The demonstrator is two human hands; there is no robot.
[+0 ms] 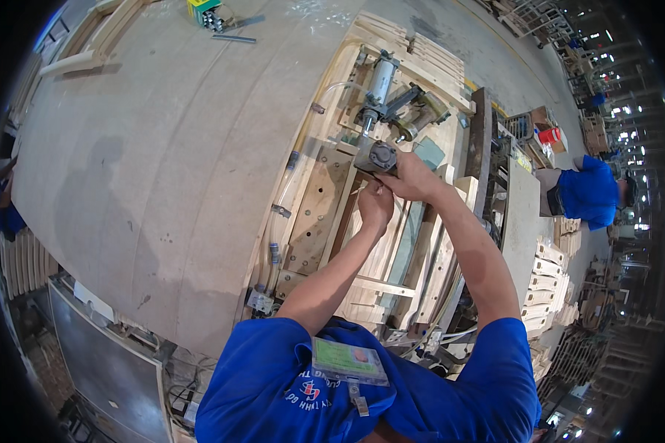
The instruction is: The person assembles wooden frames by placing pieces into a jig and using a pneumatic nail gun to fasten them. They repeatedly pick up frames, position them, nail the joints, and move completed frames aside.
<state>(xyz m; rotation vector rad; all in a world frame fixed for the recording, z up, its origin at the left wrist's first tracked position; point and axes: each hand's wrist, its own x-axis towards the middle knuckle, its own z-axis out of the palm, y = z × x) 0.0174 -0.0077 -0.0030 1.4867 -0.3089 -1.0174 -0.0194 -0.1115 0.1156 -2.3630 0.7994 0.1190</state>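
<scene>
My right hand [412,177] is wrapped round a grey pneumatic nail gun [377,156] with a round cap, near the middle of a wooden jig. My left hand [377,204] is closed just below the nail gun's head, close to my right fingers. Whatever it pinches is hidden. Under both hands lie pale wooden bars [384,286] in the jig. A silver air cylinder [380,81] is mounted beyond the nail gun. Beside it rests a second nail gun [421,119], olive and dark. The nail gun's nose is hidden by my hands.
A wide tabletop [199,184] spreads left of the jig, with a green-yellow box [203,11] and metal strips [234,38] at its far side. A dark metal beam [480,140] borders the jig's right. Another person [587,192] stands farther right, by stacked wooden parts [547,284].
</scene>
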